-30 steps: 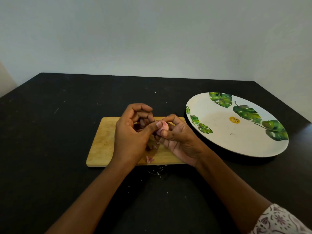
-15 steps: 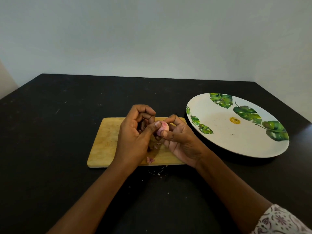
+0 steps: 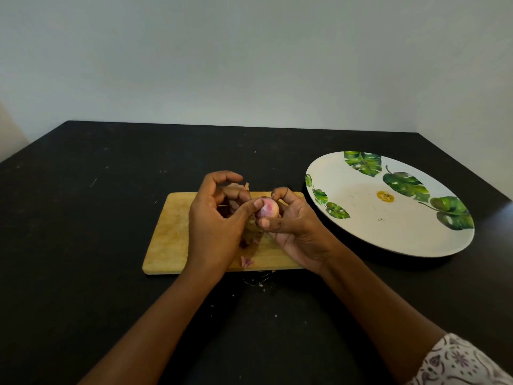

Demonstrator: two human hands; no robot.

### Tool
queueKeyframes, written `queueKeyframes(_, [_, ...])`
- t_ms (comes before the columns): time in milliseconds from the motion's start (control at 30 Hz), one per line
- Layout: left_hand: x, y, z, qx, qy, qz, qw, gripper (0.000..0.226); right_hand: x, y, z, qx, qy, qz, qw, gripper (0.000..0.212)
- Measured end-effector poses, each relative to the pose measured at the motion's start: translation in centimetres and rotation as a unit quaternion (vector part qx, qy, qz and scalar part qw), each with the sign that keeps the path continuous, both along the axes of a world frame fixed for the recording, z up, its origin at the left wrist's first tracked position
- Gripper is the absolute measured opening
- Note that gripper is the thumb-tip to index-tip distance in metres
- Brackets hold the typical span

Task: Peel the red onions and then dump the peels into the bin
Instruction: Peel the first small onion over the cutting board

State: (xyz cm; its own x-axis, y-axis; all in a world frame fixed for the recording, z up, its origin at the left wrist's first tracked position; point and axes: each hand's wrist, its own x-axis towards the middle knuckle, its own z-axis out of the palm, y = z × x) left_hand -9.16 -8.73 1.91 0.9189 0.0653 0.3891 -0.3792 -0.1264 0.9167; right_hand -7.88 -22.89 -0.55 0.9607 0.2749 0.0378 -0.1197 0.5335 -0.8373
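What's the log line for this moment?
phase: peeling | right hand: holds small round pink-white onion | left hand: thumb on onion, fingers grip papery peel | below: wooden cutting board

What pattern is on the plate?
The plate is white with green leaf prints and one yellow spot; head view.

Black table point(image 3: 83, 218) spans lower view, surface crumb-flecked. Plain pale grey wall point(image 3: 249, 65) behind; side wall point(image 3: 477, 79) meets it right. Light dim, even.

A black worktop point(image 3: 83, 245) runs back to a pale, bare wall point(image 3: 249, 65). On it lies a wooden cutting board point(image 3: 172, 232), and just beside it, to the right, a round white plate point(image 3: 388, 226) (green leaf print, small yellow mark near its middle).
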Motion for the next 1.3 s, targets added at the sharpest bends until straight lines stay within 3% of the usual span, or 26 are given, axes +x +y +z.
queueKeyframes(267, [-0.1,-0.3,-0.1,0.016,0.012,0.012,1.000,0.036,0.1,0.1,-0.4,-0.021,-0.027,-0.021,0.999,0.045])
queueKeyframes(467, [-0.3,-0.3,0.1,0.034,0.015,0.031,0.999,0.047,0.2,0.3,-0.6,-0.112,-0.087,-0.090,0.986,0.047])
queueKeyframes(633, [-0.6,-0.2,0.3,0.046,0.011,0.032,0.998,0.056,0.1,0.4,-0.3,-0.210,-0.135,-0.163,0.954,0.044])
queueKeyframes(800, [-1.0,-0.6,0.4,0.058,-0.002,-0.004,0.998,0.061,0.1,0.3,-0.4,-0.226,-0.112,-0.208,0.945,0.039])
queueKeyframes(1000, [-0.8,-0.3,0.5,0.027,-0.039,-0.008,0.999,0.050,0.2,0.2,-0.3,-0.141,-0.031,-0.221,0.965,0.046])
queueKeyframes(1133, [-0.2,0.1,0.1,0.019,-0.034,0.024,0.999,0.040,0.4,0.1,-0.1,-0.032,-0.017,-0.163,0.986,0.032])
queueKeyframes(1300, [-0.1,0.2,0.2,0.035,-0.059,0.016,0.998,0.024,0.1,-0.2,0.0,-0.039,-0.022,-0.079,0.996,0.025])
